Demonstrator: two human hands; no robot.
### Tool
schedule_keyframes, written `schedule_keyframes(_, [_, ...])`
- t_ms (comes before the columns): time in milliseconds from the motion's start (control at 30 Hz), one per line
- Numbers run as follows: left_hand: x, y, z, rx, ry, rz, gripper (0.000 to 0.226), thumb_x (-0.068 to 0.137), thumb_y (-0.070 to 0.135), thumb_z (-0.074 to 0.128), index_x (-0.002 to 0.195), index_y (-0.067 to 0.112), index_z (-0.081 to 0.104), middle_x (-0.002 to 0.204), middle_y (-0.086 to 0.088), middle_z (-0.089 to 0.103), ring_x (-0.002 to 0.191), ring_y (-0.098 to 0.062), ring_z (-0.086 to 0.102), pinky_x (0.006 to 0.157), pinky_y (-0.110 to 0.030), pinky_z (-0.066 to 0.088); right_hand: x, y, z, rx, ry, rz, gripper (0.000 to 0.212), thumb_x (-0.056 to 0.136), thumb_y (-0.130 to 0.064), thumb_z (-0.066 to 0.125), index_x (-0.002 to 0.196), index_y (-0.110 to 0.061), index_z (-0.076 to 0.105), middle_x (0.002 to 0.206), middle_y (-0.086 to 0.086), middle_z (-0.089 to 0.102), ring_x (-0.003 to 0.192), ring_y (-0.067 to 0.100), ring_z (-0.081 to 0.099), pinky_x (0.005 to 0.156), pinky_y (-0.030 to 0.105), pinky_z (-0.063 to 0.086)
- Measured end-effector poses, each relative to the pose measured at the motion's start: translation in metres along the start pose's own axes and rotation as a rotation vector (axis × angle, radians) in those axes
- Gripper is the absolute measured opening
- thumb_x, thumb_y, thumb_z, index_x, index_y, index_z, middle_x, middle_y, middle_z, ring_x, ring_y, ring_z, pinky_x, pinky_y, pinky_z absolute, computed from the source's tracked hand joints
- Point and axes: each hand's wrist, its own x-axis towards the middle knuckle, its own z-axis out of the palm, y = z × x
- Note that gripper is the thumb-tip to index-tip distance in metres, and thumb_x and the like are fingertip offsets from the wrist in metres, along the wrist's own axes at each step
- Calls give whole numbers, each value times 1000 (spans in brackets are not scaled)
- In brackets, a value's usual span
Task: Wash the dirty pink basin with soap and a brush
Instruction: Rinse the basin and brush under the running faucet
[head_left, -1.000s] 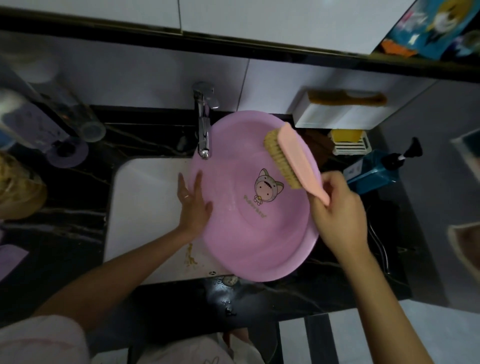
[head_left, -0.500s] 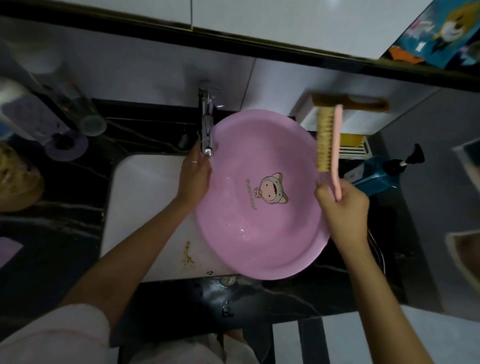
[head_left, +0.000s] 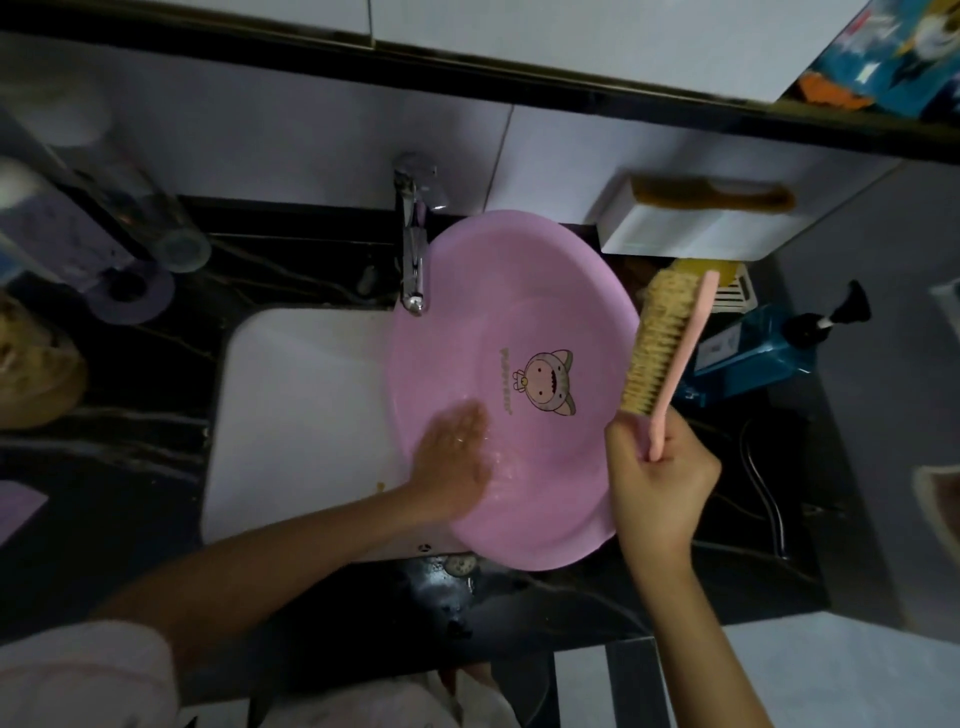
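Note:
The pink basin (head_left: 519, 291) with a cartoon figure printed on its bottom lies tilted over the right side of the white sink (head_left: 296, 405), under the chrome tap (head_left: 414, 254). My left hand (head_left: 454, 462) lies flat inside the basin's lower left part, blurred by motion, fingers straight. My right hand (head_left: 660, 488) grips the handle of a pink brush (head_left: 670, 348) with tan bristles, held upright just beyond the basin's right rim, bristles facing the basin.
A blue pump bottle (head_left: 753, 353) lies on the black counter at the right, with a yellow soap in a white rack (head_left: 727, 291) behind the brush. A white box with a comb (head_left: 711, 197) hangs on the wall. Clear bottles (head_left: 119, 208) stand at the left.
My left hand slid from the basin's upper left rim by the tap down into its lower left inside. The brush tilted slightly and dropped closer to the basin's right rim.

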Motion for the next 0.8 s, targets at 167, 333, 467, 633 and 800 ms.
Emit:
schedule_keyframes(167, [46, -48, -44, 375, 236, 8, 70, 96, 31, 26, 143, 4, -18, 155, -13, -16, 146, -30, -2, 111, -44, -15, -3, 4, 0, -4, 14, 3, 26, 76, -34, 51, 55, -22, 41, 46, -8, 40, 43, 2, 43, 44, 8, 33])
schedule_keyframes(333, [27, -1, -19, 68, 186, -150, 71, 95, 27, 25, 143, 0, -19, 152, -21, -17, 144, -36, -6, 113, -44, -14, -5, 5, 2, -5, 58, -4, 29, 78, -27, 52, 54, -11, 46, 47, 4, 42, 44, 9, 42, 43, 11, 35])
schedule_keyframes(467, [2, 61, 0, -352, -97, -230, 67, 98, 29, 23, 145, 0, -15, 154, -21, -18, 144, -30, -16, 115, -37, -11, -6, 4, 3, -17, 77, 15, 34, 76, -25, 52, 53, -2, 44, 46, 6, 39, 43, 10, 37, 42, 14, 32])
schedule_keyframes(633, [-21, 27, -6, -123, -345, -10, 66, 99, 42, 16, 149, 8, -11, 156, -10, -17, 145, -24, -14, 116, -38, -9, -5, 6, 1, -58, 54, -4, 36, 79, -32, 51, 57, -3, 48, 48, 5, 44, 44, 11, 44, 42, 11, 34])
schedule_keyframes(800, [12, -75, -41, 255, 183, 226, 65, 83, 29, 30, 141, -1, 33, 141, -24, 43, 133, -37, 39, 115, -41, 4, -6, 6, -1, -49, 16, 0, 34, 77, -35, 50, 57, -9, 48, 48, -2, 42, 44, 5, 45, 42, 9, 34])
